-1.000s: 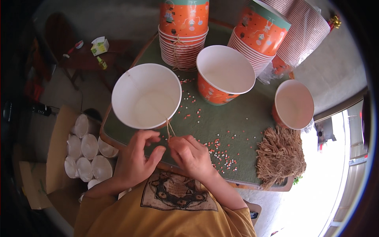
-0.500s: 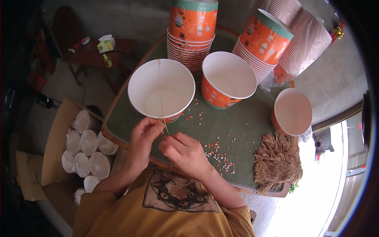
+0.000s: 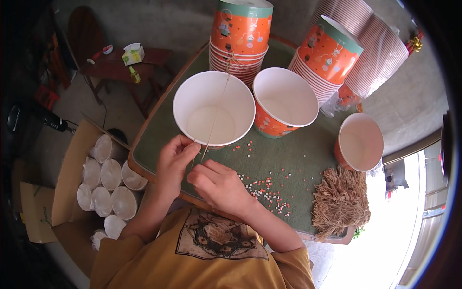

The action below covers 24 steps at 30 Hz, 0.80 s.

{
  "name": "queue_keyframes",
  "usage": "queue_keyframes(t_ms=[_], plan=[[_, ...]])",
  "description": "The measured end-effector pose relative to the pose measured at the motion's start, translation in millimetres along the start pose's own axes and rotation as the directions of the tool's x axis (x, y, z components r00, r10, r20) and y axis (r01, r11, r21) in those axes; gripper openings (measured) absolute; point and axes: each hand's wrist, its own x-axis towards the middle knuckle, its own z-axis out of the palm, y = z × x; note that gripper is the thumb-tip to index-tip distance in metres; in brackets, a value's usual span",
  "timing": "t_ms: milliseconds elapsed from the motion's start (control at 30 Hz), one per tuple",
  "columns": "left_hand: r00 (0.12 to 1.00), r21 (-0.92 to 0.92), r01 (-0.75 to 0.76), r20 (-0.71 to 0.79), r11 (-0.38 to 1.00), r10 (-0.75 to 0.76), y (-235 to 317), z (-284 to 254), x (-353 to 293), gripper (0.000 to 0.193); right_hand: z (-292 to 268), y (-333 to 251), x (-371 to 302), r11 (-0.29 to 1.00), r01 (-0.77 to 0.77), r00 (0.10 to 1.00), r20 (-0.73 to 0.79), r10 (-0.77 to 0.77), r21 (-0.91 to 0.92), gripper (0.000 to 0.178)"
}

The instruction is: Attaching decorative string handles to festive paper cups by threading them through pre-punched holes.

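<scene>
So I'm standing here watching someone fiddle with a length of thin twine. It runs straight over the open mouth of a big white-lined paper tub on the green desk, from the far rim down past the near one. Can't tell what the far end is fastened to.

Left hand is right by the near rim, thumb and forefinger nipped together, and I can't make out exactly what's in that pinch. Right hand is just beside it and lower, fingers curled in mostly closed around the bottom end of the twine.

Another orange tub sits just to the right, with a tall stack of orange tubs behind. Red and white beads are scattered across the desk, and a shaggy brown bundle of strands lies by the right-hand corner.
</scene>
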Motion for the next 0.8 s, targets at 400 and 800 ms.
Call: queue_keyframes(t_ms=[400, 800], plan=[[0.973, -0.389, 0.23, 0.102, 0.892, -0.206, -1.1, -15.7, 11.7, 0.008, 3.2, 1.5, -5.7, 0.981, 0.014, 0.985, 0.174, 0.021, -0.194, 0.022], [0.962, -0.039, -0.091, 0.253, 0.995, 0.098, -38.9, -32.4, 46.4, 0.041, -41.1, -27.2, 7.5, 0.935, -0.03, 0.999, -0.037, 0.018, -0.355, 0.048]])
